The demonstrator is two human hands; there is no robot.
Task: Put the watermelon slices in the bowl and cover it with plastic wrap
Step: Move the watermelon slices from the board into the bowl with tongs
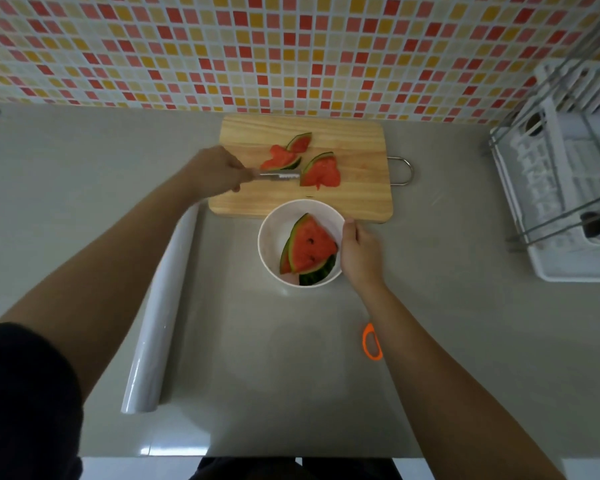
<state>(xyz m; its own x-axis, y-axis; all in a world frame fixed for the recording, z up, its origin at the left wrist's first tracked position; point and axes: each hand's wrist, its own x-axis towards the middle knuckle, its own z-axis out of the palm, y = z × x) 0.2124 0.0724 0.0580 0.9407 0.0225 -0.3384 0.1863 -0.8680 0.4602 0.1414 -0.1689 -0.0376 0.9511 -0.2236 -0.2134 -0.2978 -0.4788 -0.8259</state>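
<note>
Below frame centre, the white bowl [300,242] already held watermelon slices [310,249]; the right hand [359,252] gripped its rim, steadying it, while the left hand [215,173] closed on tongs [279,175] (apparently metal) reaching slices on the cutting board [354,199] above.

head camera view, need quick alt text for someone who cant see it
A person's left hand reaches metal tongs toward watermelon slices on a wooden cutting board, while the right hand steadies a white bowl already holding slices. A plastic wrap roll lies left.
</note>
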